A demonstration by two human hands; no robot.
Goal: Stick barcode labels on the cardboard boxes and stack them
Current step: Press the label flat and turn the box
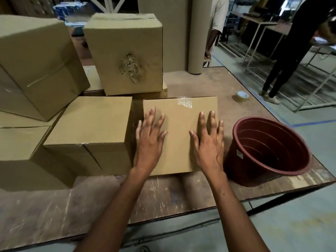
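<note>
Several boxes on show: none carries a barcode label on any face turned this way, so by my judgement the labelling has hardly begun.
Work table (209, 82): a worn brown board bearing all the boxes, a bucket and a tape roll.
Left stack: a large box (36, 57) sits tilted on top of lower boxes (20, 142) at the left edge; some stacking looks done.
Torn box (125, 51): stands on flat cartons behind the near box; its front is ripped where something may have been peeled off.
Middle box (91, 122): sealed, just beside the near box, no label visible.
Near box (181, 124): front centre of the table, clear tape at its far edge, top bare of any label.
Bucket (269, 151): dark red, just right of the near box.
Left hand (150, 140): flat on the near box, fingers spread, holding nothing.
Right hand (209, 142): likewise flat and spread, gripping nothing.
Tape roll (241, 96): well apart, far right.
Left to do: no label sheet is in view; this box wants labelling and stacking.
</note>
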